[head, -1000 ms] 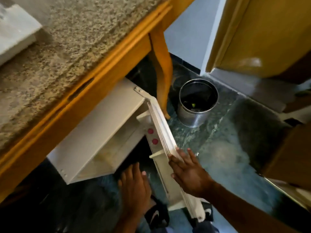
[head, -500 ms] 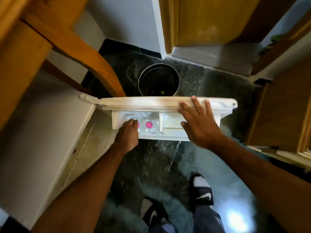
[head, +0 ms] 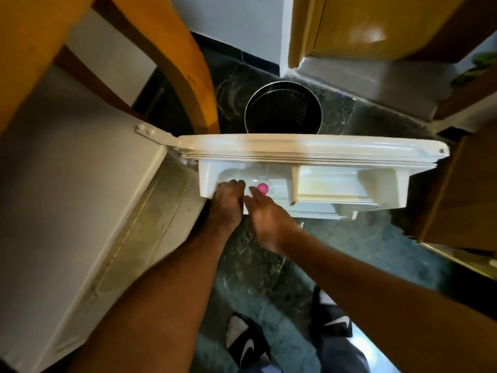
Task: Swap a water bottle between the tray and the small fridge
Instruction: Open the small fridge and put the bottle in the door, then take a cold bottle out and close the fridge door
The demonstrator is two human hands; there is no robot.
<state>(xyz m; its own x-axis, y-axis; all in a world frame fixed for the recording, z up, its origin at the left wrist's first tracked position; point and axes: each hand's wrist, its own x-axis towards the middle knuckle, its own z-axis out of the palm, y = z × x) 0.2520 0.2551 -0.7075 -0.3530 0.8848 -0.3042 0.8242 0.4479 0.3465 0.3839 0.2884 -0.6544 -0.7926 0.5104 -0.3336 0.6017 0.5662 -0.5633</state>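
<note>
The small white fridge (head: 67, 170) stands at the left with its door (head: 309, 146) swung wide open across the view. In the left compartment of the door shelf (head: 336, 189) stands a clear water bottle with a pink cap (head: 262, 187). My left hand (head: 227, 203) reaches into that compartment, fingers curled down over a second bottle whose cap is hidden. My right hand (head: 266, 219) lies just beside it, fingers stretched toward the pink-capped bottle and touching its shoulder. The tray is out of view.
A round metal bin (head: 283, 109) stands on the dark stone floor right behind the door. A curved wooden table leg (head: 183, 63) rises at the upper left. Wooden cabinets (head: 462, 197) close in on the right. My sandalled feet (head: 247, 343) are below.
My right hand has left the top edge of the door and come down to the bottle compartment. My left hand has closed over the left bottle, hiding its pink cap.
</note>
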